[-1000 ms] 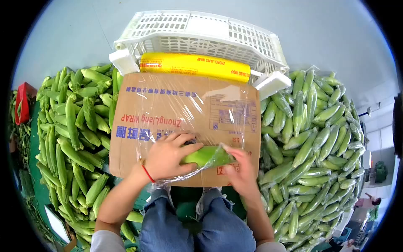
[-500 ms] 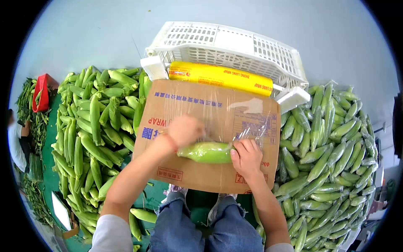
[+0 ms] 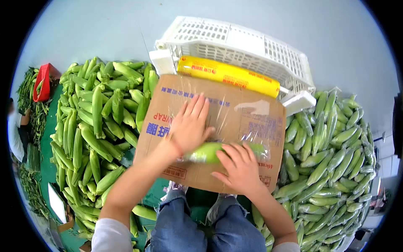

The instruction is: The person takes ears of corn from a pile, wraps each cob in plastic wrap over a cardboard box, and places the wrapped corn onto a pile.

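Observation:
A green corn ear (image 3: 205,152) in its husk lies crosswise on a flat cardboard box (image 3: 201,179), with shiny cling film around it. My left hand (image 3: 189,128) rests just behind the ear's left part, fingers stretched away from me and flat over the film-covered cardboard. Over the ear's right half lies my right hand (image 3: 240,168), its fingers spread across the husk and the thumb apart. Behind the box, a yellow roll of cling film (image 3: 228,77) is mounted across the front of a white plastic crate (image 3: 241,38); clear film stretches from it over the cardboard.
Unwrapped corn ears (image 3: 96,109) are heaped on the left. A pile of film-wrapped corn (image 3: 327,168) fills the right side. A red bag or basket (image 3: 42,84) and another person (image 3: 17,132) are at the far left. A loose ear (image 3: 145,212) lies near my legs.
My left hand has opened flat and moved slightly right. My right hand has shifted from the ear's right end onto its top, fingers now spread. The ear has moved slightly right.

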